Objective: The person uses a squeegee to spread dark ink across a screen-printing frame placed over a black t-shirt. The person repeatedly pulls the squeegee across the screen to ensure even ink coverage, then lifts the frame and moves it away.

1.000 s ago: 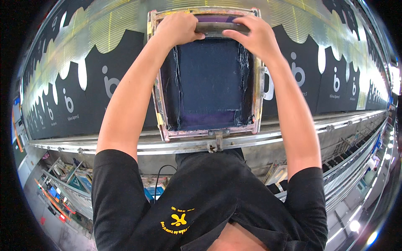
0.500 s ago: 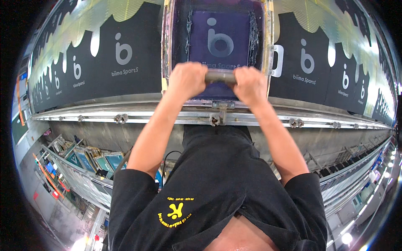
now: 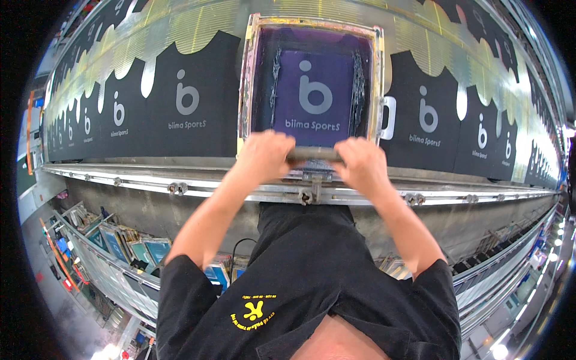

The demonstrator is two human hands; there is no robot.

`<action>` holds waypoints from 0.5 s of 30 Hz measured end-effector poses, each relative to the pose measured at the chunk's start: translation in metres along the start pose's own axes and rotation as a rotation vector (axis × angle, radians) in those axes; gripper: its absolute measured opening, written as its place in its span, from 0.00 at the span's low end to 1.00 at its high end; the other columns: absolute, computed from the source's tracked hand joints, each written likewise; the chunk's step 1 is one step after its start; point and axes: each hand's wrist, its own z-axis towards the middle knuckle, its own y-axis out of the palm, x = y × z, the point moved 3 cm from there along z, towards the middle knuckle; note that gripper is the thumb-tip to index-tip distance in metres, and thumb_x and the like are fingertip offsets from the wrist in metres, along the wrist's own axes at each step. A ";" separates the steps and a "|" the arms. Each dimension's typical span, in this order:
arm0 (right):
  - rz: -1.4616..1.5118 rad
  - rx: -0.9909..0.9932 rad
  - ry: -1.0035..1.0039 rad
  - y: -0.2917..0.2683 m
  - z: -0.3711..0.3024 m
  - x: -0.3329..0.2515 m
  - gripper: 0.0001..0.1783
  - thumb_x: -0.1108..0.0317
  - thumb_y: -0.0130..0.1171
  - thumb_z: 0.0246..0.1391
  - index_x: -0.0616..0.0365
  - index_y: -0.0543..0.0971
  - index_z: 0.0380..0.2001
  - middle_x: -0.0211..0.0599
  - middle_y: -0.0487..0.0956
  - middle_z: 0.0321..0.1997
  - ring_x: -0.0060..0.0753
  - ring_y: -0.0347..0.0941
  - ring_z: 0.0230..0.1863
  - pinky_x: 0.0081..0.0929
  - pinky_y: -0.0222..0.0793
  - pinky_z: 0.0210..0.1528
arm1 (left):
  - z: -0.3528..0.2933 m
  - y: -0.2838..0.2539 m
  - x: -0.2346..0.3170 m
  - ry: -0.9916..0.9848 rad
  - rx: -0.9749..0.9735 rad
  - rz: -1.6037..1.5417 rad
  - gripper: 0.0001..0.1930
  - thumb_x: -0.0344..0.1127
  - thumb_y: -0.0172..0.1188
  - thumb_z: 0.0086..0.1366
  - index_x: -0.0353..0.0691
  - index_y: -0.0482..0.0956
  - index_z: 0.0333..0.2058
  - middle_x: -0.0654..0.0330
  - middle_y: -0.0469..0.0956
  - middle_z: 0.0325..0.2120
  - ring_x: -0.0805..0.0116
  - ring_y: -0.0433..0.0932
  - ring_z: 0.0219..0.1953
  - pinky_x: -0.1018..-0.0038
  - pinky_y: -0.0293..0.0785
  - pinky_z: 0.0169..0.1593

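My left hand [image 3: 267,155] and my right hand [image 3: 363,159] are both closed around the bar of a squeegee [image 3: 314,154], one fist near each end. The squeegee lies across the near end of a screen-printing frame [image 3: 379,72]; its blade is hidden from me. Inside that frame, the dark purple mesh [image 3: 287,90] carries a pale round logo with lettering beneath it. Streaks of dark ink [image 3: 359,78] run along both sides of the mesh. On the frame's right side sits a white handle [image 3: 389,118], just beyond my right hand.
Black fabric pieces [image 3: 213,72] with pale printed logos line the long table on both sides of the frame. A metal rail [image 3: 240,189] with clamp knobs runs along the near edge. Behind me at lower left, several screens [image 3: 158,249] lean in a rack.
Both hands have drawn the squeegee toward me, from over the logo's lettering to the frame's near end. The lettering is now uncovered. The whole view has shifted, showing more of the frame's far end.
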 end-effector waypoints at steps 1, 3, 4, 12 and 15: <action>-0.025 0.016 0.007 -0.004 0.026 0.016 0.20 0.56 0.80 0.49 0.55 0.84 0.40 0.36 0.83 0.37 0.47 0.82 0.41 0.44 0.77 0.45 | 0.029 -0.013 -0.012 0.014 -0.021 0.027 0.24 0.60 0.73 0.64 0.41 0.85 0.34 0.52 0.87 0.33 0.49 0.88 0.41 0.53 0.82 0.45; -0.073 0.037 0.043 -0.015 0.086 0.054 0.22 0.51 0.80 0.51 0.55 0.85 0.39 0.39 0.84 0.37 0.51 0.83 0.42 0.46 0.78 0.45 | 0.095 -0.036 -0.039 0.020 -0.024 0.063 0.25 0.62 0.75 0.61 0.42 0.88 0.34 0.52 0.89 0.33 0.47 0.89 0.41 0.51 0.83 0.46; -0.096 0.038 0.069 -0.024 0.119 0.070 0.23 0.49 0.80 0.52 0.54 0.85 0.40 0.41 0.84 0.38 0.52 0.83 0.42 0.46 0.78 0.46 | 0.128 -0.049 -0.055 0.008 -0.060 0.094 0.30 0.70 0.71 0.62 0.44 0.88 0.37 0.52 0.89 0.35 0.47 0.89 0.43 0.51 0.84 0.48; -0.188 0.206 0.105 -0.007 0.227 0.149 0.20 0.50 0.77 0.55 0.55 0.83 0.35 0.42 0.84 0.36 0.53 0.83 0.43 0.49 0.78 0.47 | 0.244 -0.075 -0.103 -0.069 0.135 0.235 0.26 0.62 0.75 0.61 0.42 0.93 0.38 0.53 0.91 0.37 0.50 0.90 0.44 0.54 0.85 0.49; -0.222 0.256 0.048 0.008 0.178 0.118 0.17 0.57 0.78 0.49 0.54 0.80 0.32 0.39 0.83 0.34 0.51 0.80 0.40 0.48 0.75 0.46 | 0.195 -0.039 -0.085 -0.088 0.154 0.223 0.21 0.59 0.76 0.60 0.46 0.90 0.35 0.56 0.89 0.33 0.51 0.89 0.42 0.54 0.84 0.47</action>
